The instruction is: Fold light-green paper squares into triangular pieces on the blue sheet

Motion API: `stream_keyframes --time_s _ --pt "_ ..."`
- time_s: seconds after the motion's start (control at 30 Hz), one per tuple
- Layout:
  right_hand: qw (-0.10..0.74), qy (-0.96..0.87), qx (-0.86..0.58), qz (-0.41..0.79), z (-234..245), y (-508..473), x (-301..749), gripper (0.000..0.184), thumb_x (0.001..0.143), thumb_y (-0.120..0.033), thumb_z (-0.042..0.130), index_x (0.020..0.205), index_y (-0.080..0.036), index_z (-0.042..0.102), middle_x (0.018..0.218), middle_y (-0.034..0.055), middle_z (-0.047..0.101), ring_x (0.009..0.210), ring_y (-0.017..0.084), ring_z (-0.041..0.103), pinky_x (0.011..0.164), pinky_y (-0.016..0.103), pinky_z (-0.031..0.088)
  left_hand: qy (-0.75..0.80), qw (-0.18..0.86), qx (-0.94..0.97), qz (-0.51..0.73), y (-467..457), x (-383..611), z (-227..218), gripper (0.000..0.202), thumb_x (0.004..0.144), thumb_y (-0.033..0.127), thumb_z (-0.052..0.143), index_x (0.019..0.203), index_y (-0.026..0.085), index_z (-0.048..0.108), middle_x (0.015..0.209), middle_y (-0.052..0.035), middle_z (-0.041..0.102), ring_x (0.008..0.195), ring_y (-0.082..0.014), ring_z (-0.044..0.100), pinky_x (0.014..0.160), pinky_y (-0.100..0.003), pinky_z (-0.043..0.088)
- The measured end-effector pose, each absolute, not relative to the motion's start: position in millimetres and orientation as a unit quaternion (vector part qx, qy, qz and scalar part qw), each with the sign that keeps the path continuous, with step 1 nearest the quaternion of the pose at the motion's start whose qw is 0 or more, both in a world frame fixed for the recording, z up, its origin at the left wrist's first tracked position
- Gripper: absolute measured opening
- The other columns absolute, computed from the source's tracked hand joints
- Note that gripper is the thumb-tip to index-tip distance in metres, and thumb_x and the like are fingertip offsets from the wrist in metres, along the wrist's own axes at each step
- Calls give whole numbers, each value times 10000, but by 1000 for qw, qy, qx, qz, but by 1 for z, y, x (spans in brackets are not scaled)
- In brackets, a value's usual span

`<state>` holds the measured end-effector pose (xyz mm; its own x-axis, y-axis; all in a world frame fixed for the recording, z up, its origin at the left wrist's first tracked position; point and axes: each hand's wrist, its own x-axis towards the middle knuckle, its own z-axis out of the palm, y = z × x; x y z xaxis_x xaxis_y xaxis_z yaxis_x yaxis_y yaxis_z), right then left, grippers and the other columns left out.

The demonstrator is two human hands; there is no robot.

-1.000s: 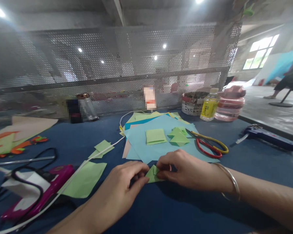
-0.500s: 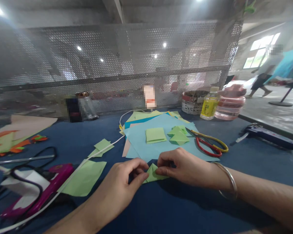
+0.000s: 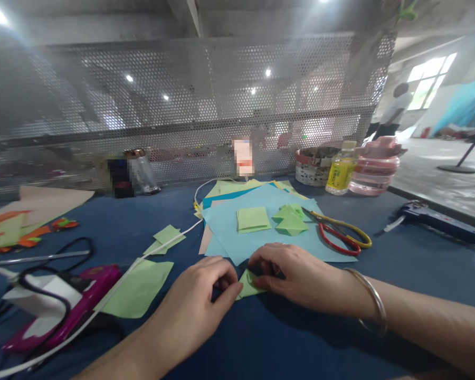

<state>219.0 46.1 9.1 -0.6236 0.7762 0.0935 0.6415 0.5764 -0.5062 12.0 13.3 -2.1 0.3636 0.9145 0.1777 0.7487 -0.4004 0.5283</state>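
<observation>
Between my hands, on the blue table, lies a small green piece of folded paper with a raised peak. My left hand pinches its left corner between thumb and forefinger. My right hand, with a silver bangle at the wrist, has its thumb and curled fingers on the paper's right side and covers part of it. Just beyond, folded green paper shapes and a stack of green paper squares rest on light blue paper sheets.
Scissors with red and yellow handles lie right of the sheets, a glue gun farther right. A yellow-labelled bottle and pink water bottle stand behind. A white cable crosses a green paper sheet at left.
My right fingers have shifted slightly left and down over the folded paper, covering more of its top. A person in the background has moved left.
</observation>
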Motion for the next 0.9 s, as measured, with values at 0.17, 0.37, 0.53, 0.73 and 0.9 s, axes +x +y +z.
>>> stream_keyframes --time_s 0.17,0.37,0.53,0.73,0.9 --pt "141 -885 -391 212 11 46 220 166 859 -235 601 1007 -172 642 877 39 664 787 163 579 694 262 407 519 175 806 223 13 14 -1 75 856 216 520 812 204 579 777 5 574 748 -178 551 687 -299 406" --pt "144 -881 -396 213 11 45 219 81 844 -227 628 902 -170 632 855 26 646 761 146 564 678 246 407 517 177 809 216 14 12 -3 71 859 239 540 826 210 596 794 -1 567 773 -192 553 695 -306 409" --pt "145 -871 -404 240 14 45 219 86 806 -223 680 861 -173 638 789 3 632 702 128 544 625 221 385 502 197 813 221 13 12 -2 59 855 244 567 835 210 611 809 4 571 786 -185 553 714 -298 415" --pt "156 -859 -389 296 17 45 219 88 803 -220 682 818 -162 618 709 -28 611 622 98 511 581 199 380 482 242 807 242 10 10 0 49 823 207 623 782 211 596 817 30 604 777 -158 566 705 -262 417" --pt "183 -872 -368 265 17 42 218 68 805 -196 684 799 -162 625 750 -13 633 673 106 539 632 205 405 479 221 808 262 9 12 5 116 831 155 598 732 207 567 775 39 612 766 -154 569 706 -261 410"
